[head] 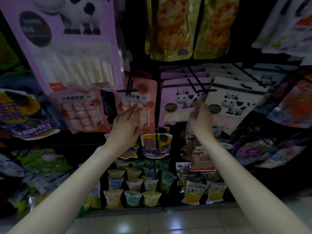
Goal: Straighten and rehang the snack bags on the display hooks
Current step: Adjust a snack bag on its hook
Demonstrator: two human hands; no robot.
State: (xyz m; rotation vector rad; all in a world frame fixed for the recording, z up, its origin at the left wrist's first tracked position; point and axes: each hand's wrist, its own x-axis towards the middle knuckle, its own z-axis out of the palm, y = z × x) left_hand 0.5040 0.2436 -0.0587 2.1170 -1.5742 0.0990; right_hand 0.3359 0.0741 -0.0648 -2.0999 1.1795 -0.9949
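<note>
Snack bags are hanging in rows on black hooks [130,89] in front of you. Your left hand [126,124] is reaching out with straight, relaxed fingers, touching the pink bag [135,105] on the middle hook. Your right hand [200,114] is hovering with curled fingers at the purple cow bag [179,102]; whether it is gripping the bag is too blurred to tell.

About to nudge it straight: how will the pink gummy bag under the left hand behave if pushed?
The pink gummy bag hangs from a single hook, so it will probably swing or twist rather than slide. It looks flat and thin, likely light and floppy. Its glossy film may slip under the left hand's straight fingers.
</note>
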